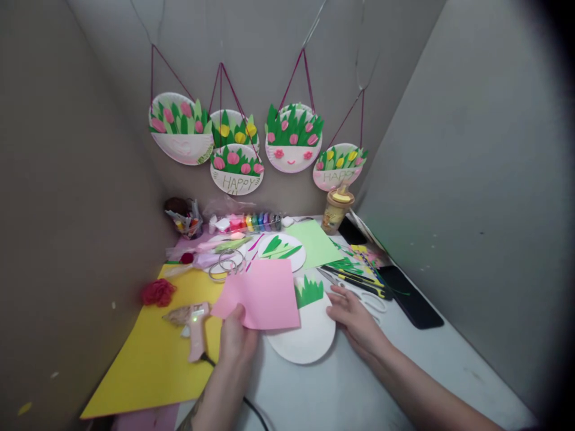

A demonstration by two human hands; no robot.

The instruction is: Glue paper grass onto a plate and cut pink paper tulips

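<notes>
My left hand (238, 338) is closed on a sheet of pink paper (269, 296), thumb on top near its lower left edge. The sheet covers the upper left part of a white paper plate (303, 338). Green paper grass (309, 291) stands along the top of that plate. At the plate's right rim is my right hand (353, 317), thumb and fingers apart; the thumb tip seems to touch the rim. Just beyond this hand lie white-handled scissors (375, 301), partly hidden by the fingers.
A pink glue gun (197, 332) lies on yellow paper (148, 359), its cable running toward me. Behind are a plate with green leaves (291, 257), light green paper (314, 242), paint pots (256, 221) and a cup (336, 212). A black phone (411, 297) lies right; decorated plates (294, 152) hang on the wall.
</notes>
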